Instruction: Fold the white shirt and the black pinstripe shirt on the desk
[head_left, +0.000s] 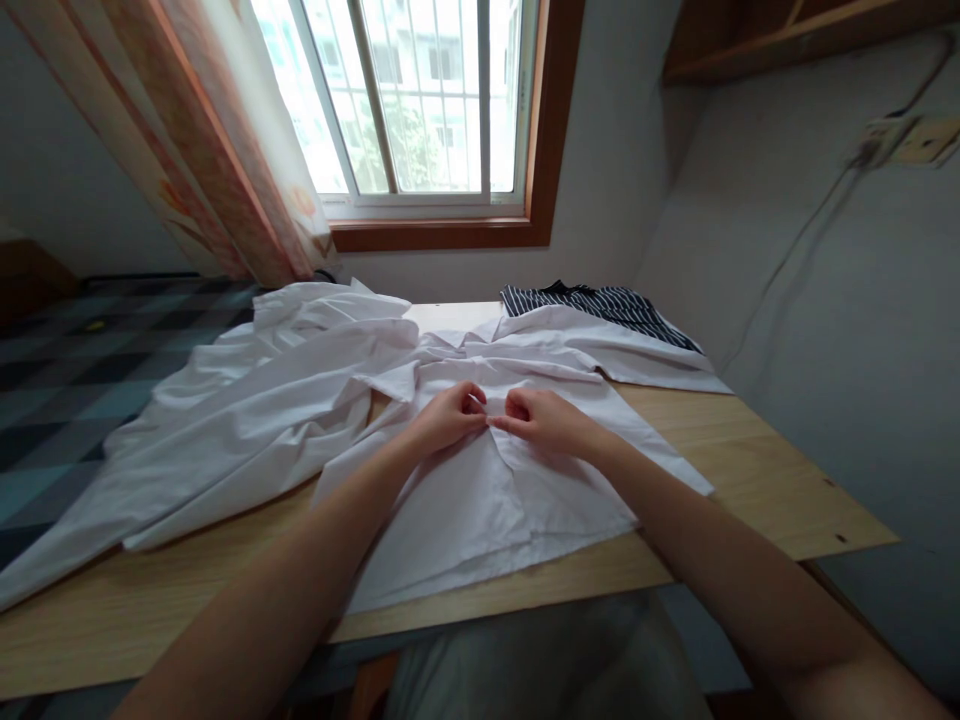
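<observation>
A white shirt (450, 510) lies spread on the wooden board, its collar toward the window and its hem toward me. Over the middle of its front, my left hand (452, 413) has its fingers curled in a pinch on the cloth at the front opening. Close beside it, my right hand (541, 416) pinches the same edge, thumb and fingertips together. The two hands' tips almost meet. Any button between them is too small or hidden to make out. One sleeve stretches out to the right.
More white clothing (262, 400) lies crumpled on the left, hanging over onto a checkered bed cover (60, 370). A black-and-white striped garment (600, 305) sits at the far right of the wooden board (750, 460). Beyond are a window (420, 100), a curtain (217, 130) and a wall cable (795, 240).
</observation>
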